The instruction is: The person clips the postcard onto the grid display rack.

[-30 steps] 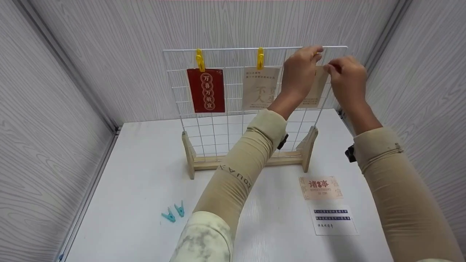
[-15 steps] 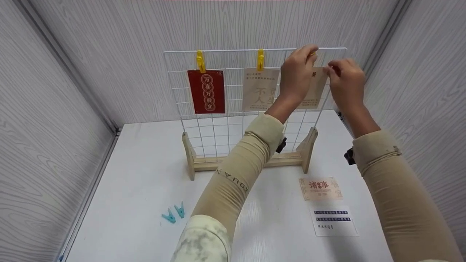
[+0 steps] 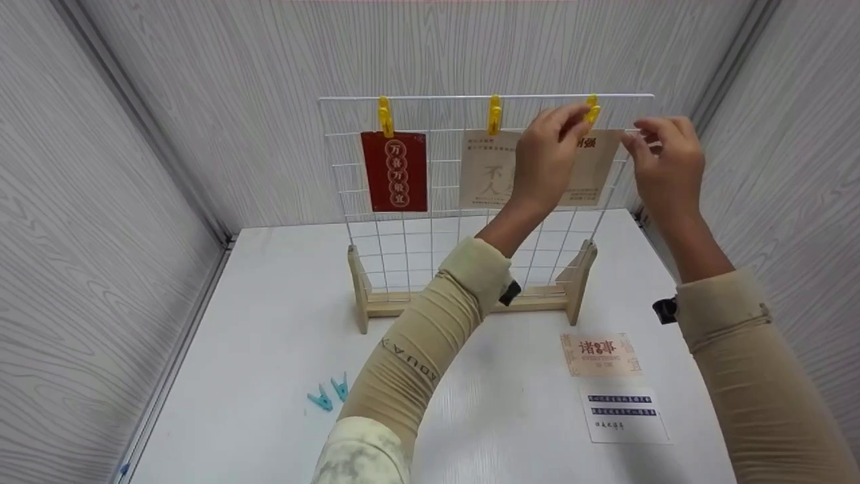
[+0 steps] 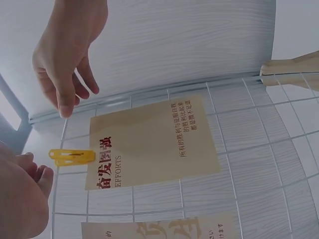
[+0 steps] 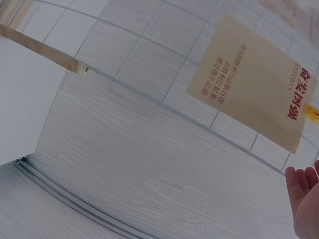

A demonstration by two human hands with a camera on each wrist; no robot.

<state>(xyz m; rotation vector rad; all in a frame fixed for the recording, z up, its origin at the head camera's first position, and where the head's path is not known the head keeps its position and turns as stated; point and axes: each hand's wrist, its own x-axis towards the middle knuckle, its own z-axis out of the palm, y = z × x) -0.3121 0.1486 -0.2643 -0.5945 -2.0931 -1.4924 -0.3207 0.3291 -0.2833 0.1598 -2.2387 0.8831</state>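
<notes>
A white wire grid (image 3: 430, 228) stands upright on a wooden base (image 3: 470, 302). Three cards hang from its top under yellow clips: a red one (image 3: 394, 171), a pale middle one (image 3: 487, 171) and a beige one (image 3: 601, 168) at the right. The right yellow clip (image 3: 592, 109) (image 4: 72, 157) pins the beige card (image 4: 154, 144) (image 5: 254, 84). My left hand (image 3: 571, 128) hovers with loosely curled fingers (image 4: 42, 177) just beside that clip, not gripping it. Beyond the card's right edge, my right hand (image 3: 655, 138) (image 4: 65, 59) is relaxed and holds nothing.
Two teal clips (image 3: 329, 393) lie on the white table at front left. A pink card (image 3: 600, 354) and a white card (image 3: 625, 415) lie at front right. Grey panelled walls close in on three sides.
Both hands have let go of the beige card and its clip and drawn slightly back. The card now hangs by the yellow clip alone.
</notes>
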